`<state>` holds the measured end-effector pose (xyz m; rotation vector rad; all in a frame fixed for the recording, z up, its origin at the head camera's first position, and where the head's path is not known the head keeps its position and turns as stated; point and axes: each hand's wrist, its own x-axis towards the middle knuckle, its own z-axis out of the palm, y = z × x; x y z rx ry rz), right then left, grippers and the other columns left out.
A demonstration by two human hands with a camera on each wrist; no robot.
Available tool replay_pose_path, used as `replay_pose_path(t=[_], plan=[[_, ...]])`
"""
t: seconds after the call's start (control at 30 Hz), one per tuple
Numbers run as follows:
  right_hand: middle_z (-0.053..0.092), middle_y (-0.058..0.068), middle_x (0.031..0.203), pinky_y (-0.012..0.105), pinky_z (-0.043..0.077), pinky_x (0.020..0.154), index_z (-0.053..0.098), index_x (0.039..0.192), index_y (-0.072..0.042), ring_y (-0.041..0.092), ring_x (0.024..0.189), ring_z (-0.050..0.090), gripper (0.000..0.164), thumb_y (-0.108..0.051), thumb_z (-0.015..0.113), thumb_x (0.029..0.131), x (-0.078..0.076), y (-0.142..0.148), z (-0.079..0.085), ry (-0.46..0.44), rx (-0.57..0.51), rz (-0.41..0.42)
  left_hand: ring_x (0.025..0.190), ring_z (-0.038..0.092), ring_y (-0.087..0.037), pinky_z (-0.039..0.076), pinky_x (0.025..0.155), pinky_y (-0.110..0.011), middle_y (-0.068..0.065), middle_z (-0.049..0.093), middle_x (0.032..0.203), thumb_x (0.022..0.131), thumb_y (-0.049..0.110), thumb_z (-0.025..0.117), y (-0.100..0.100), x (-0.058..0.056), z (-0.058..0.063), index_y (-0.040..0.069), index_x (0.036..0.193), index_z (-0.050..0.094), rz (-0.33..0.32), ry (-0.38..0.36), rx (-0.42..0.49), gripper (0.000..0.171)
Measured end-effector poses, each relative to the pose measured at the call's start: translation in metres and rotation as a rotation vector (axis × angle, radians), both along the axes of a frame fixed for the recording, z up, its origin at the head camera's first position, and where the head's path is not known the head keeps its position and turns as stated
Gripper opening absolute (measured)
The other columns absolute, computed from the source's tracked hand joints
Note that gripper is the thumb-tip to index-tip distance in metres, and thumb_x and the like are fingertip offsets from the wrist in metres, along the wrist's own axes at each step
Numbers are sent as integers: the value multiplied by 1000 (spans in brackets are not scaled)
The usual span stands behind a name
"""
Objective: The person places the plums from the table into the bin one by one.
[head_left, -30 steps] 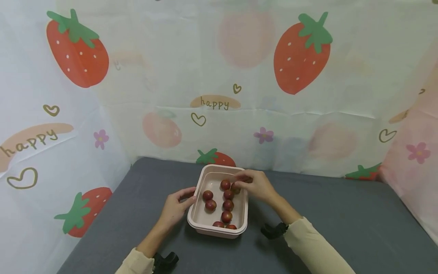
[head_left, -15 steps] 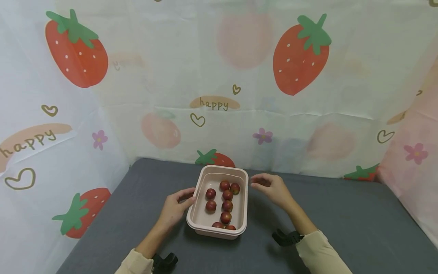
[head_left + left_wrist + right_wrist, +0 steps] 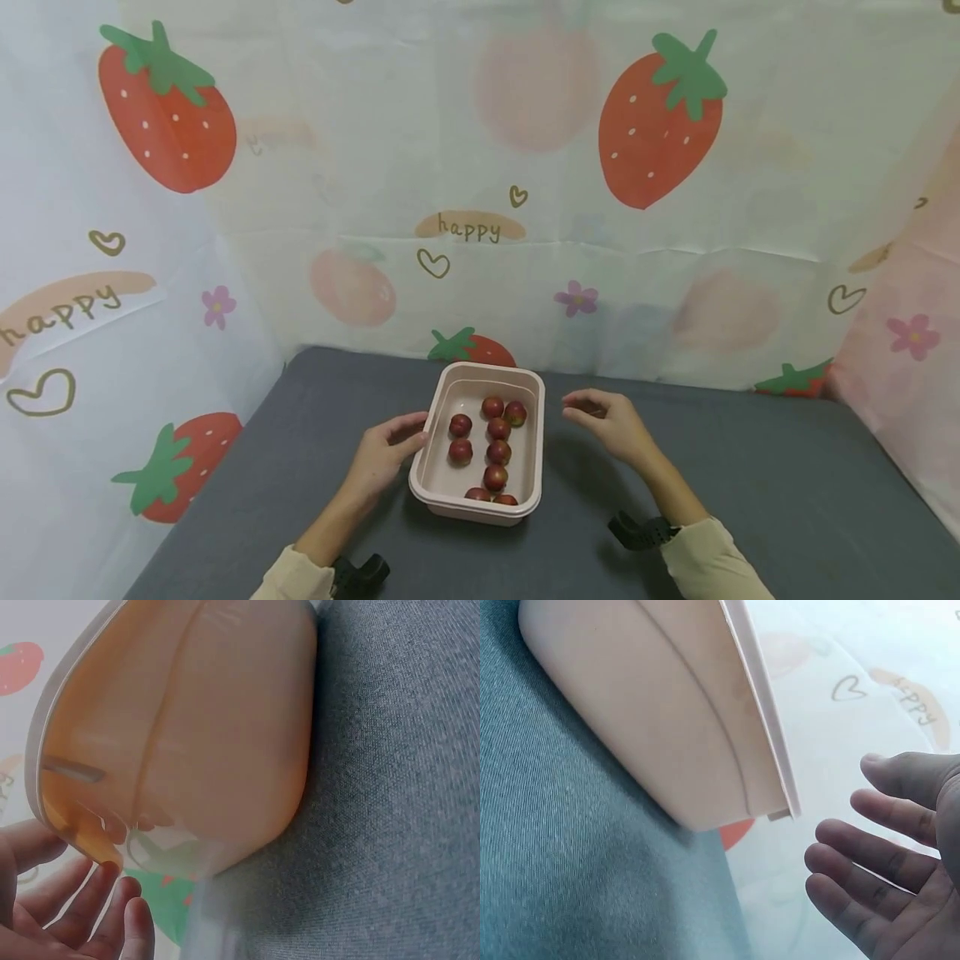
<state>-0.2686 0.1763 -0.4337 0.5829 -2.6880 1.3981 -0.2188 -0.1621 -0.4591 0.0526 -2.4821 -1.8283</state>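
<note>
A pale pink plastic container (image 3: 537,450) stands on the dark grey cloth. Inside lie several small round dark red plums (image 3: 498,452), two of them apart on the left and two half hidden by the near wall. My left hand (image 3: 378,457) touches the container's left rim with thumb and fingertips. In the left wrist view its fingers (image 3: 90,900) lie slightly bent against the outer wall, not wrapped round it. To the right of the container, my right hand (image 3: 617,425) hovers above the cloth, its fingers loosely bent and holding nothing. The right wrist view shows a gap between fingers and rim.
The grey cloth (image 3: 750,483) covers the table all round the container. Behind it hangs a white curtain (image 3: 420,125) printed with strawberries, hearts and flowers. Black straps with mounts (image 3: 637,530) sit on both wrists.
My right hand has come out of the container, away from the plum at its far right, and moved rightward. One plum on the left shifted slightly. My left hand has stayed at the rim.
</note>
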Motion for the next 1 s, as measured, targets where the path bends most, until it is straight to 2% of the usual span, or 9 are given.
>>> replay_pose_path(t=[0.5,0.73,1.0], plan=[[72,10,107,26,54,76,70,111,-9,20,93,68,26,-27,65,94,11,16,-6,-32,-9,-34,118,61,-29,50,100,-45,-16,67,123,92,13,66,0,1,0,4,126,64,2,-1,-18,36],[73,10,107,28,55,76,70,112,-9,14,91,68,28,-30,65,94,12,23,-9,-13,7,-44,117,61,-28,49,99,-45,-16,67,122,92,14,66,-1,2,1,4,126,64,5,-7,-10,35],[72,13,108,30,55,76,70,112,-7,22,94,68,29,-29,63,95,14,31,-11,-18,17,-51,114,62,-26,51,97,-44,-15,68,119,92,15,66,0,2,2,4,125,64,2,-13,2,35]])
